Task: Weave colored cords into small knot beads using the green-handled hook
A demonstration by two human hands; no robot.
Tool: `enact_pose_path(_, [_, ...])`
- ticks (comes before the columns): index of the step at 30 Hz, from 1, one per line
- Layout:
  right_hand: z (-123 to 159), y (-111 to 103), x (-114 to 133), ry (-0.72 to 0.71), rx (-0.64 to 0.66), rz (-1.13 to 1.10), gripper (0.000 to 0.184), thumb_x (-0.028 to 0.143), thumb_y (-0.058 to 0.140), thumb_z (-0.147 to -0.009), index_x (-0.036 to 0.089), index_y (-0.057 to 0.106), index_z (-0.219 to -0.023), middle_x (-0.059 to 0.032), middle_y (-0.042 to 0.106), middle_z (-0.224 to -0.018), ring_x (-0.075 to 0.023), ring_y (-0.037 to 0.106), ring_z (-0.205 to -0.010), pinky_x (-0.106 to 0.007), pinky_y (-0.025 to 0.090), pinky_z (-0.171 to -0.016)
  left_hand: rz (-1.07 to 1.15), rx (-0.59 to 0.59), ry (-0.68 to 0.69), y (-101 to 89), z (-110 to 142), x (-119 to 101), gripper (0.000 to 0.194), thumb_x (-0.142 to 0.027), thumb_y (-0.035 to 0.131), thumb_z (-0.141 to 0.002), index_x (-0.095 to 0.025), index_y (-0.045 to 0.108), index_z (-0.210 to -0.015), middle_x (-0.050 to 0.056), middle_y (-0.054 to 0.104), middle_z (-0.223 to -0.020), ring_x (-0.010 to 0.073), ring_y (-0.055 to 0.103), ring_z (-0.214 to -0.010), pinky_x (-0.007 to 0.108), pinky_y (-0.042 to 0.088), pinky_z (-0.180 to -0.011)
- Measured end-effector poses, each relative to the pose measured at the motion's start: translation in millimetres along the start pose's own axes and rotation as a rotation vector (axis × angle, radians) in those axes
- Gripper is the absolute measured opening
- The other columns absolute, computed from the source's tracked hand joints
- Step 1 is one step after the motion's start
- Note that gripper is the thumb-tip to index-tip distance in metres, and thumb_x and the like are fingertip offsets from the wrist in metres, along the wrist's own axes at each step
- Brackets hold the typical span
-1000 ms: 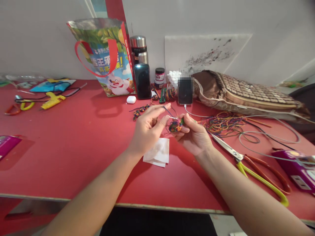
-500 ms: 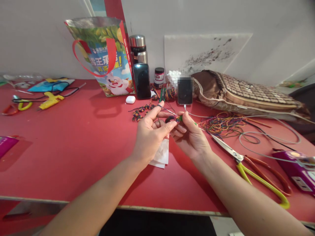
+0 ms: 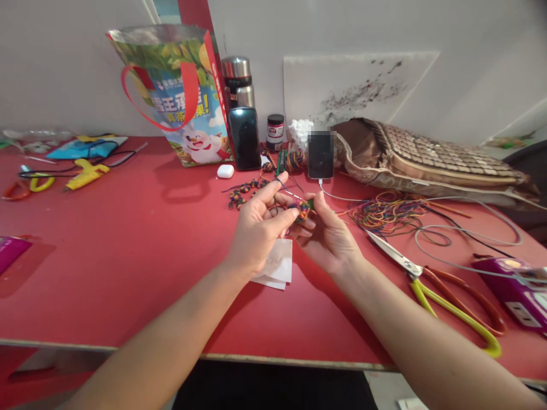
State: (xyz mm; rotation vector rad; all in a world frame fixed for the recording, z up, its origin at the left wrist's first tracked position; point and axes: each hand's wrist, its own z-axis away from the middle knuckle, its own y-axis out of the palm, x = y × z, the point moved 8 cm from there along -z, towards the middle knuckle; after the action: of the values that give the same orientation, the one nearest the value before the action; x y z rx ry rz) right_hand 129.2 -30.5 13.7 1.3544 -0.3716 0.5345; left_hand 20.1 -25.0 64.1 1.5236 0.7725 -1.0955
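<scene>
Above the red table (image 3: 128, 245) both my hands meet around a small multicoloured knotted cord piece (image 3: 303, 210). My left hand (image 3: 258, 228) pinches a thin cord strand by thumb and forefinger, right beside the knot. My right hand (image 3: 328, 234) holds the knot, with a green-handled needle-like tool (image 3: 308, 202) gripped between its fingers. A folded white paper (image 3: 276, 266) lies on the table under my hands.
Yellow and red handled scissors (image 3: 444, 290) lie at right, beside tangled coloured cords (image 3: 384, 213) and a purple power strip (image 3: 515, 290). At the back stand a printed bag (image 3: 175, 97), a flask (image 3: 237, 80), two phones (image 3: 244, 138), a small jar (image 3: 275, 131) and a woven cushion (image 3: 427, 156). A glue gun (image 3: 85, 173) lies far left.
My left hand has closed in against the knot and now pinches the strand close to it; the knot is more hidden between my fingers. Both hands shifted slightly up and left.
</scene>
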Motion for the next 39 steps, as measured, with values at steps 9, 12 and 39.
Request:
enact_pose_path(9, [2.1, 6.9, 9.9, -0.168, 0.042, 0.109, 0.021, 0.03, 0.096, -0.073, 0.022, 0.08, -0.084, 0.0063, 0.06, -0.059, -0.0062, 0.052, -0.054, -0.017, 0.051, -0.052, 0.106, -0.081, -0.001, -6.9, -4.1, 4.6, 0.056, -0.009, 0.086, -0.071, -0.023, 0.077, -0.124, -0.004, 0.069, -0.087, 0.0078, 0.063, -0.066, 0.021, 0.049, -0.057])
enact_pose_path(12, [2.0, 6.1, 2.2, -0.154, 0.017, 0.052, 0.022, 0.024, 0.097, -0.07, 0.022, 0.082, -0.086, 0.0053, 0.068, -0.063, -0.0066, 0.061, -0.058, -0.016, 0.058, -0.058, 0.191, -0.128, -0.051, -7.3, -4.0, 12.1, 0.059, -0.01, 0.088, -0.07, -0.022, 0.076, -0.126, -0.004, 0.07, -0.086, 0.0058, 0.06, -0.059, 0.02, 0.045, -0.052])
enact_pose_path(39, [0.5, 9.2, 3.5, 0.119, 0.109, -0.071, 0.037, 0.036, 0.072, -0.1, 0.016, 0.076, -0.069, 0.0075, 0.046, -0.042, -0.0019, 0.034, -0.038, -0.01, 0.037, -0.039, -0.021, 0.049, 0.063, 1.9, 2.6, -13.4, 0.06, -0.011, 0.088, -0.07, -0.017, 0.075, -0.127, -0.002, 0.074, -0.079, 0.0157, 0.073, -0.075, 0.028, 0.059, -0.072])
